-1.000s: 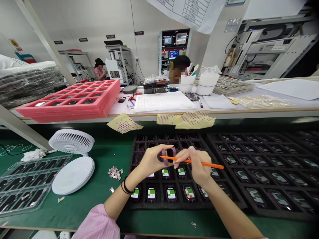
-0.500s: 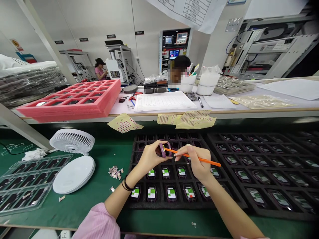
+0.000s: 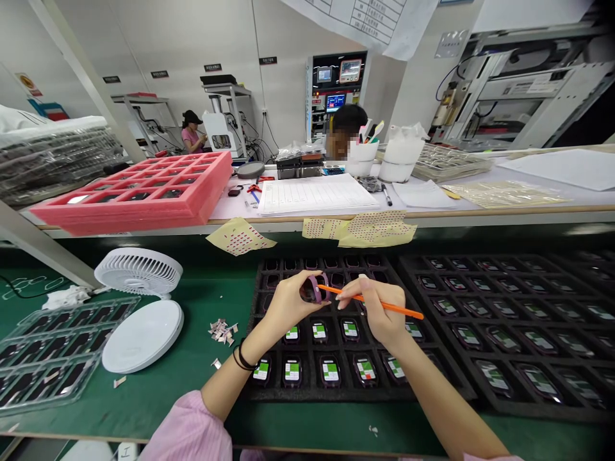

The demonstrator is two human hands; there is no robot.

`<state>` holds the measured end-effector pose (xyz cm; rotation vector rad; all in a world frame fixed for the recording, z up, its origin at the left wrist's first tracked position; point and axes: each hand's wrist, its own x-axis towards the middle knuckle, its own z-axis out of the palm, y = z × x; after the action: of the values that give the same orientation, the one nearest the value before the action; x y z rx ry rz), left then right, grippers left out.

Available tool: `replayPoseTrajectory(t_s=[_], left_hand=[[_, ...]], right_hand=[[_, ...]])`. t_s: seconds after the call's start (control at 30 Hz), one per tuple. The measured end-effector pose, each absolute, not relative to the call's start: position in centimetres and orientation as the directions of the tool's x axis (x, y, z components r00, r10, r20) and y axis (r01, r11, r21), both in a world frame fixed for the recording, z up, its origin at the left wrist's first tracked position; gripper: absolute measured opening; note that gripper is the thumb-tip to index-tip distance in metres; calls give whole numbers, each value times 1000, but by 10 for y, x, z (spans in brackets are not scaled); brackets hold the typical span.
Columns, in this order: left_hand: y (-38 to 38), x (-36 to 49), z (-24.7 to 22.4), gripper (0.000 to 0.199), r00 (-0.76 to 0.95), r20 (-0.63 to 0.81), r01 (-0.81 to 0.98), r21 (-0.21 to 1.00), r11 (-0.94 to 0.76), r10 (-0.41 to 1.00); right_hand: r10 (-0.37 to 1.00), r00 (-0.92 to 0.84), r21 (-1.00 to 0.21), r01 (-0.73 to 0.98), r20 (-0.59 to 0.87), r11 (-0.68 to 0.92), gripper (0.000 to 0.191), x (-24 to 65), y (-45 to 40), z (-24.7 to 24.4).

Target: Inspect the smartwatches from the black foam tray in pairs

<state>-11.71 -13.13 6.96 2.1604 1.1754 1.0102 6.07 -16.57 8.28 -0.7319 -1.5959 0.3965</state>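
Hanging sheet (image 3: 375, 22): printed table, txt too small to read; wall signs (image 3: 213, 67) ditto. White fan (image 3: 139, 272) & pale scraps (image 3: 223, 331) on green surface (image 3: 192, 410), left of black tray (image 3: 346, 394). L hand (image 3: 291, 298) grips purple case (image 3: 318, 289) above tray, dark inside, partly hidden by fingers. R hand (image 3: 384, 310), fingers closed on orange stick (image 3: 406, 312), tip at case.
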Motion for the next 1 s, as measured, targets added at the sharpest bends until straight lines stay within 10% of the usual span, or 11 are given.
replayPoseTrajectory(t_s=[1.0], left_hand=[[-140,-123,86,52,308,420,473,711,-520,854]], right_hand=[[753,94,-759,67,651,648,53,71,-159,90]])
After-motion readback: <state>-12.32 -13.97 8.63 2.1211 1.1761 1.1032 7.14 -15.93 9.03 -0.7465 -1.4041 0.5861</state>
